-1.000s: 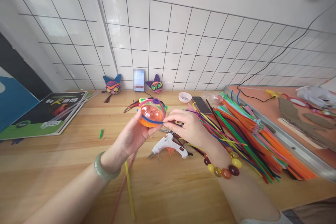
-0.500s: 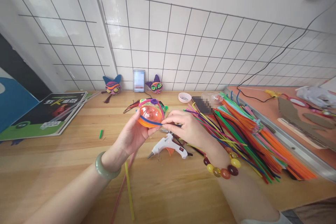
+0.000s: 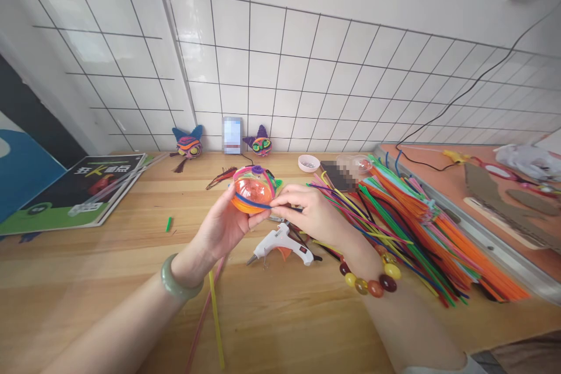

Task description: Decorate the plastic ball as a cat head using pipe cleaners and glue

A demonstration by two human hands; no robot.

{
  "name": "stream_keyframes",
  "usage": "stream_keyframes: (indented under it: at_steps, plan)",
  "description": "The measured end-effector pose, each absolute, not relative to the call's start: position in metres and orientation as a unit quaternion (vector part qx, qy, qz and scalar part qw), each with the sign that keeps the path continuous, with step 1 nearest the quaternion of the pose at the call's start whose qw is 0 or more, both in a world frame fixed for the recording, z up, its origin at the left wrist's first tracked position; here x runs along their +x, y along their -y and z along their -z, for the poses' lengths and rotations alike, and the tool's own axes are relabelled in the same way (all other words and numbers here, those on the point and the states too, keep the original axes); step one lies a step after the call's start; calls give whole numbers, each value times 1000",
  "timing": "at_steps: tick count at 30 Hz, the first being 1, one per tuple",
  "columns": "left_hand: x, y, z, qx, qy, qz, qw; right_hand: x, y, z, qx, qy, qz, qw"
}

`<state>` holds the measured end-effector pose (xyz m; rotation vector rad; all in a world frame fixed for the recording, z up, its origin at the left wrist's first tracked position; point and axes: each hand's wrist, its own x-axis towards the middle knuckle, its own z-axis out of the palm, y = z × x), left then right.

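Ball (image 3: 253,189), transparent plastic: center of frame. Left hand (image 3: 222,225): fingers clamped around ball. Right hand (image 3: 310,213): fingertips pinched on blue pipe cleaner (image 3: 261,205) at ball's lower right. Hot-glue gun (image 3: 279,238): below frame center.

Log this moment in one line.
left hand: holds plastic shell; right hand: pinches blue pipe cleaner; glue gun: lying on wooden table
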<state>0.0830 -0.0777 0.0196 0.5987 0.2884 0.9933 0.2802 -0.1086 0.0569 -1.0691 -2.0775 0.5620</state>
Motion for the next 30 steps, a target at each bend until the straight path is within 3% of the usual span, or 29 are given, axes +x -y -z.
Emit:
stream_keyframes:
  at_steps: [14,24,30]
  plan:
    - [72,60,-12,320,-163,-482,799,281,108,-60,-441,826,-198,289]
    - [15,2,28,235,-197,-585,751,290,101,-52,-463,813,-228,268]
    - [4,-4,41,206,-196,-590,756,305,49,-53,-519,790,-222,239]
